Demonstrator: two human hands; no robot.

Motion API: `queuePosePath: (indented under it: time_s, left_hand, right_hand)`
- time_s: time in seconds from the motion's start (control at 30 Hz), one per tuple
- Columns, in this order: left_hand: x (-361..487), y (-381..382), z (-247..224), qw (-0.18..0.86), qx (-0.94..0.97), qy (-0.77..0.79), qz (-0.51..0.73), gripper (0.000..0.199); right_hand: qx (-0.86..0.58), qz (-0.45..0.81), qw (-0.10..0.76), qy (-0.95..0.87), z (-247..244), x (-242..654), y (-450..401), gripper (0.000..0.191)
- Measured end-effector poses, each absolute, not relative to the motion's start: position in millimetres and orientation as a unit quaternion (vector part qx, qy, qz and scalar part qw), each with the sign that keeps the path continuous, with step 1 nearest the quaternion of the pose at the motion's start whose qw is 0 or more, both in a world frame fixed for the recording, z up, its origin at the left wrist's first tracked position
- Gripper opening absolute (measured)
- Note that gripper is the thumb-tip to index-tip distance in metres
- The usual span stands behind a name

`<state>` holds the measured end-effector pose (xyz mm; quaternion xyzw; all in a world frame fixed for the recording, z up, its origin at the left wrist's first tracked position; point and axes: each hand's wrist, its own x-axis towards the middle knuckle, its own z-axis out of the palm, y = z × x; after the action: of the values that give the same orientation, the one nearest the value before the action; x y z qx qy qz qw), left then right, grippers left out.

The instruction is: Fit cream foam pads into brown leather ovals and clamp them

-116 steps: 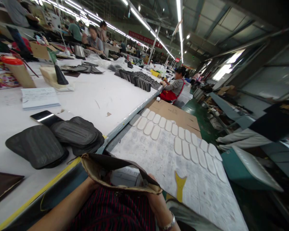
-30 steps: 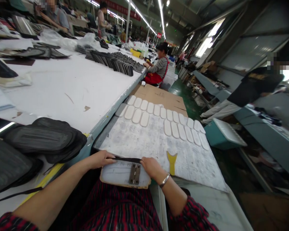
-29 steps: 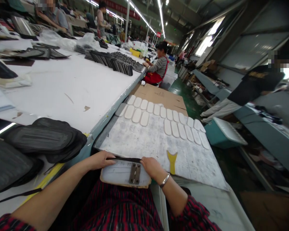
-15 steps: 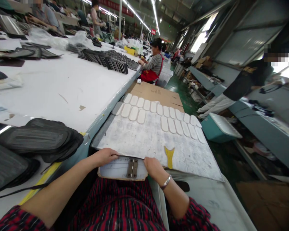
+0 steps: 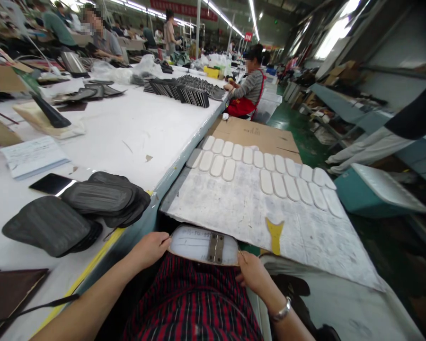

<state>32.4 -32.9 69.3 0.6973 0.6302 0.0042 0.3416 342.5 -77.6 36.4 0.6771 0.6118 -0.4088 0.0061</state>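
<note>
My left hand (image 5: 152, 248) pinches the left end of a rounded oblong white board (image 5: 190, 245), held in front of my lap. A dark metal hinge (image 5: 216, 248) is fixed to the board, right of its middle, and faint writing and lines mark its surface. At the board's right end, my right hand (image 5: 254, 273) grips the edge between thumb and fingers. Just beyond the board lies a whitish work sheet (image 5: 227, 208). On it, right of the hinge, rests a yellow fork-ended piece (image 5: 275, 235). White oval pads (image 5: 229, 169) lie in rows toward its far side.
Left of me, stacked black oval pieces (image 5: 99, 196) and a phone (image 5: 51, 183) lie on the long white table (image 5: 102, 128). A paper pad (image 5: 33, 156) is farther left. A co-worker in a red apron (image 5: 248, 90) sits ahead. A teal bin (image 5: 369, 194) stands right.
The view has swung left, showing more of the table. Both hands have drawn the board back from the sheet's near edge, and it stays held at both ends.
</note>
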Motion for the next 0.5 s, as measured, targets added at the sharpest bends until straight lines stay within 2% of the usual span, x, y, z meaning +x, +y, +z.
queuePosePath:
  time_s: [0.07,0.17,0.3,0.5]
  left_hand:
    - [30,-29,68,0.379,0.671,0.637,0.016,0.031]
    - [28,-21,64,0.438,0.618,0.652,0.032,0.029]
    - [27,-10,57,0.524,0.544,0.655,0.035,0.022]
    - [25,-4,55,0.568,0.499,0.653,0.035,0.023]
  right_hand:
    - [0.696,-0.453,-0.027,0.556,34,343,-77,0.041]
    - [0.697,-0.406,-0.057,0.588,37,342,-76,0.042]
    - [0.697,-0.36,-0.035,0.619,42,341,-74,0.038]
    - [0.684,-0.411,-0.028,0.602,37,348,-70,0.038]
